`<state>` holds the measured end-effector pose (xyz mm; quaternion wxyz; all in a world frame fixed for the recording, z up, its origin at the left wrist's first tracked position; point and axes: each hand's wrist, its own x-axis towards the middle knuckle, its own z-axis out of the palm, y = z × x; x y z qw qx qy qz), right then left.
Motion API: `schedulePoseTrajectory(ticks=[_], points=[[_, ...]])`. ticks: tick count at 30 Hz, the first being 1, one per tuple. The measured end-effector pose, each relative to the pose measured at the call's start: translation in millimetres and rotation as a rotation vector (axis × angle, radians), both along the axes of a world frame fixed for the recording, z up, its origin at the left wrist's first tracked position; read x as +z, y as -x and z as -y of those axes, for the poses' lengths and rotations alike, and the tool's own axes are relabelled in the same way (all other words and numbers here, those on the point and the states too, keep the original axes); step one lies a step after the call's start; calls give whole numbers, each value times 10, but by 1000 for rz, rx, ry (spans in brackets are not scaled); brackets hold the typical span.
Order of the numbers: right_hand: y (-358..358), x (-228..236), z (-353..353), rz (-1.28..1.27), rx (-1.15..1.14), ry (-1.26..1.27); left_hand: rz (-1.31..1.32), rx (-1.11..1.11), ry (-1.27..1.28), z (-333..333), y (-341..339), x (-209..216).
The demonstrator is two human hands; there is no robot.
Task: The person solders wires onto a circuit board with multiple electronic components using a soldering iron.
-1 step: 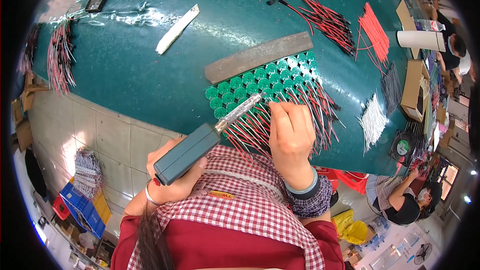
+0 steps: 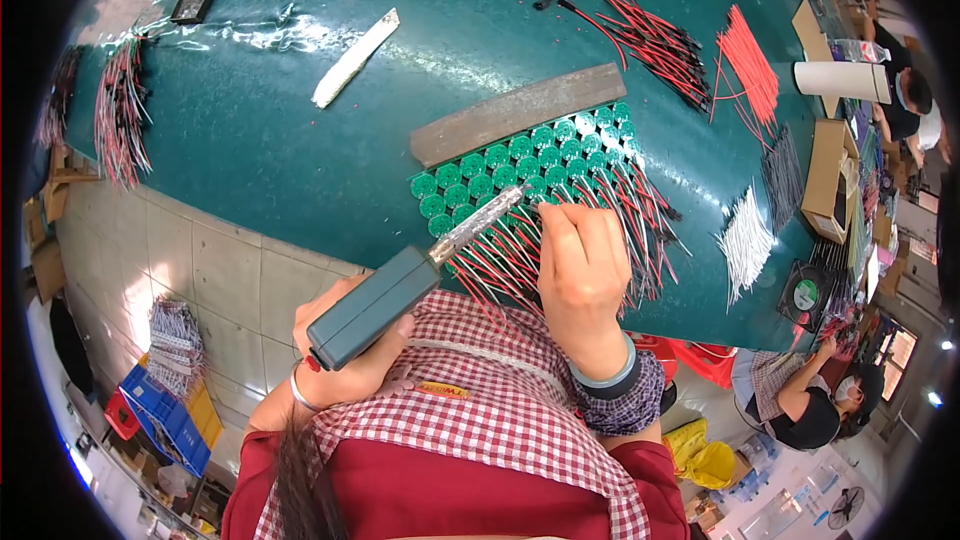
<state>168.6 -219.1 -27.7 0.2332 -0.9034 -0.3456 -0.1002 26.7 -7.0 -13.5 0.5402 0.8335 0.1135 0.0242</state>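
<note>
My left hand [image 2: 350, 372] is wrapped round a dark green soldering gun [image 2: 375, 308]. Its silvery barrel points up and right, the tip meeting a panel of small round green circuit boards [image 2: 472, 167]. Just right of that tip, my right hand [image 2: 585, 270] is closed in a pinch on a thin wire, most of which the fingers hide. Red, white and black wires [image 2: 495, 275] hang from the panel's near side toward me, on both sides of my right hand. A flat grey-brown bar [image 2: 515, 115] lies along the panel's far edge.
Bundles of red-black wires [image 2: 655, 45], red wires [image 2: 748, 65], white wires [image 2: 745, 245] and dark wires [image 2: 783, 175] lie right. A whitish strip [image 2: 355, 58] lies far left of the bar. A cardboard box [image 2: 828, 180] and small fan [image 2: 804, 295] stand at right; co-workers sit beyond.
</note>
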Motion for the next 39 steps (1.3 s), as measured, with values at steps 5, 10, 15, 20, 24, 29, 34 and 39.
schedulePoseTrajectory(ticks=[5,10,15,20,24,29,34,39], points=[[16,33,-27,49,-2,-59,45,10,-7,-1,54,-62],[89,0,-67,-4,32,-67,69,26,-25,-13,52,-28],[100,-37,-80,13,18,-47,-4,-13,-31,-42,47,57],[100,-40,-74,24,27,-19,-17,-24,-35,-35,35,69],[94,-56,-48,30,27,-5,6,-40,-43,-8,12,57],[95,-47,-52,31,26,10,14,-29,-31,-8,20,45],[94,-40,-67,31,25,11,81,-64,-90,-42,15,71],[88,-36,-62,33,27,9,27,-23,-37,-47,72,79]])
